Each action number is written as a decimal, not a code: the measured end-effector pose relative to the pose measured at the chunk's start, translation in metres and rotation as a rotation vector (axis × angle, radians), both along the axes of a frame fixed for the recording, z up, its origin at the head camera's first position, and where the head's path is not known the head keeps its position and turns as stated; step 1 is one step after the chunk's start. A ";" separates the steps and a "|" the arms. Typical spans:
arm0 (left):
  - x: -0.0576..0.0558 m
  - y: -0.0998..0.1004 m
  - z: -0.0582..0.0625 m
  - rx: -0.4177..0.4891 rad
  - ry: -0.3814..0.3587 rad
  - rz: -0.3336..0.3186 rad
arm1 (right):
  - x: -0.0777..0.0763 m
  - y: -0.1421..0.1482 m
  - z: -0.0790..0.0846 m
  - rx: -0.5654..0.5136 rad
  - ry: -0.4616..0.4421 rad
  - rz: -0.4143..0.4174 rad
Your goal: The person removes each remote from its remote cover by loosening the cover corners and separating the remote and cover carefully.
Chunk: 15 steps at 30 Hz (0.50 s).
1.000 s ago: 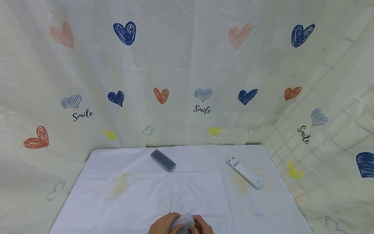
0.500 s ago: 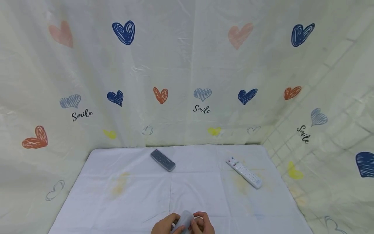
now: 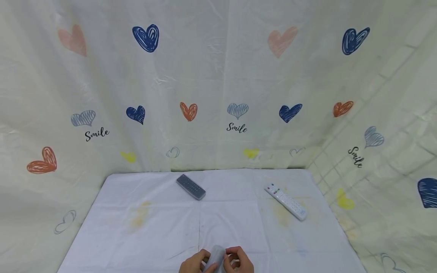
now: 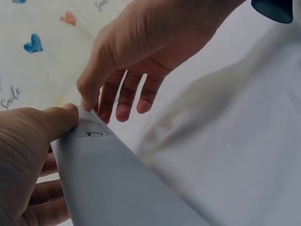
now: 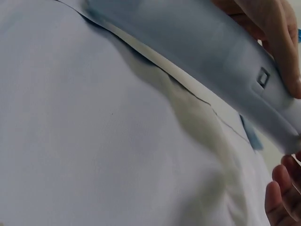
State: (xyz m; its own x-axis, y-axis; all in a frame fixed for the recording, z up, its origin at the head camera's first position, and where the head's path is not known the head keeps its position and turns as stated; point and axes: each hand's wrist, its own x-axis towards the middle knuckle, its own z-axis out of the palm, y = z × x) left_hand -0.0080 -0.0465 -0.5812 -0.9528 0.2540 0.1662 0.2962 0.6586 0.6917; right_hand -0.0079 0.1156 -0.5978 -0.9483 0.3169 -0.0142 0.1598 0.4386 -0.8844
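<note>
A grey remote control [image 3: 217,254] is held up at the table's near edge, its smooth back with a small latch slot facing up. My left hand [image 3: 195,261] grips it along one side, the thumb [image 4: 63,120] lying over the back near the latch end and the fingers underneath. At that same end my right hand [image 3: 238,260] pinches the corner between thumb and index finger. The other right-hand fingers [image 5: 282,183] hang loosely curled beside it. The buttons of this remote face away, hidden.
Toward the back of the white-covered table [image 3: 153,235] lies a dark grey remote [image 3: 191,187], left of the middle. A white remote [image 3: 286,201] lies at the right, slanted. Behind the table hangs a pale curtain [image 3: 205,76] printed with hearts.
Both hands have shifted slightly right. The remote has turned to show narrower and more upright, and the right hand has moved outward to its edge.
</note>
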 end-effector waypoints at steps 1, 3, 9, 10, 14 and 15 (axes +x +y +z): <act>0.000 0.001 0.000 0.001 0.009 0.005 | 0.000 -0.001 0.000 0.025 0.027 -0.018; -0.001 0.004 0.001 0.006 0.034 0.012 | 0.000 -0.004 0.000 0.054 0.086 -0.054; -0.003 0.007 0.002 0.034 0.213 0.024 | -0.003 -0.010 0.000 0.127 0.265 -0.150; -0.004 0.007 0.002 0.042 0.250 0.026 | -0.005 -0.011 -0.001 0.137 0.289 -0.162; -0.006 0.009 0.000 0.075 0.338 0.052 | -0.011 -0.012 -0.002 0.156 0.355 -0.178; -0.006 0.009 0.000 0.082 0.351 0.058 | -0.011 -0.012 -0.002 0.157 0.368 -0.177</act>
State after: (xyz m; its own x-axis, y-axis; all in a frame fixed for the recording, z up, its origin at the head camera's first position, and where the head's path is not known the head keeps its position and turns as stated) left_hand -0.0140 -0.0371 -0.5811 -0.8465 0.1738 0.5032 0.4889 0.6278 0.6057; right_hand -0.0193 0.1040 -0.6002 -0.8121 0.4463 0.3759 -0.0686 0.5667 -0.8210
